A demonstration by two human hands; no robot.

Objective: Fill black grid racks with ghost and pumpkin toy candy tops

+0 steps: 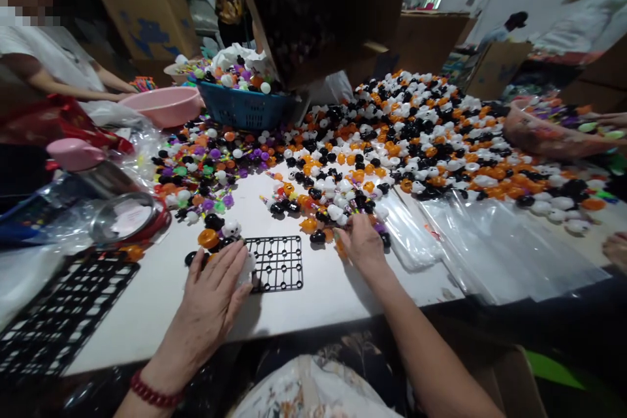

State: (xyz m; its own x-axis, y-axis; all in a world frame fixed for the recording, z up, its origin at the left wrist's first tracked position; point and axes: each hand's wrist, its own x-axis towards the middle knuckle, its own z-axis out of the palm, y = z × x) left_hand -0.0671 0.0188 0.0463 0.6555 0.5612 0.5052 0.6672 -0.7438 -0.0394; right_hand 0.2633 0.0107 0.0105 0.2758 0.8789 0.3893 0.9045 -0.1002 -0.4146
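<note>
A black plastic grid point(274, 264) lies flat on the white table in front of me. My left hand point(213, 284) rests over its left end, fingers stretched out flat. Under and beside those fingers are small toy heads: an orange one point(208, 238), a white skull point(232, 228) and black ones, partly hidden by the hand. Beyond the grid's right side, my right hand point(363, 245) reaches into a loose heap of orange, black and white toy heads point(337, 209). Its fingers are bent down among the pieces, and what they pinch is hidden.
Several stacked black grids point(63, 313) lie at left, near a steel cup point(122, 217). Clear plastic bags point(509, 241) lie at right. Behind are a large toy pile point(416, 124), a blue basket point(245, 108) and a pink basin point(164, 108). Other people work at both sides.
</note>
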